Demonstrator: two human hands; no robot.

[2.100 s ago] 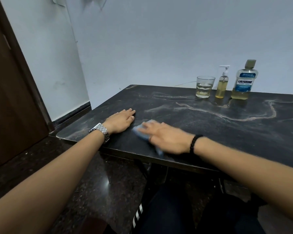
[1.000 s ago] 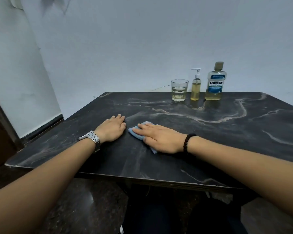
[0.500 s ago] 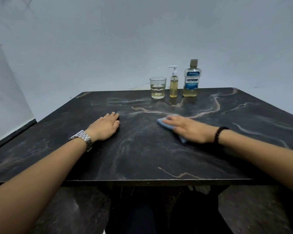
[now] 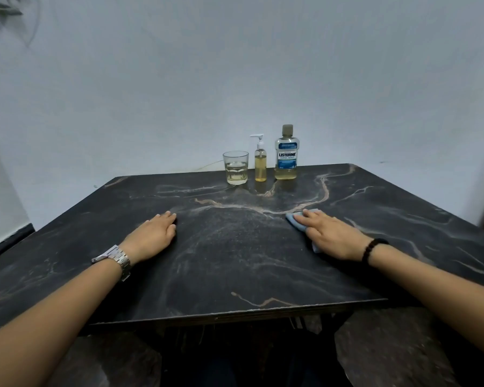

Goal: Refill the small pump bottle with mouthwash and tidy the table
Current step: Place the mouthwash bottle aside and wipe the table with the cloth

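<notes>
Dark bench (image 4: 235,275) needs slow, flat wipes: right hand (image 4: 333,236) fingers press flat on the blue cloth (image 4: 295,220); left hand (image 4: 154,236) lies open, empty.

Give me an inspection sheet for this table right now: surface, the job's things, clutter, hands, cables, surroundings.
Surface: dark marble-look table, pale veins; a hazy streak across the middle.
Job's things: pump bottle of yellow liquid, pump on; mouthwash bottle, capped, low level; both upright at the far edge.
Clutter: glass, partly filled with pale liquid, left of the pump bottle.
Hands: left hand flat on the table, empty; right hand pressing a blue cloth flat.
Cables: a thin line runs along the wall behind the glass; cannot tell what it is.
Surroundings: plain pale wall; dark floor below.
</notes>
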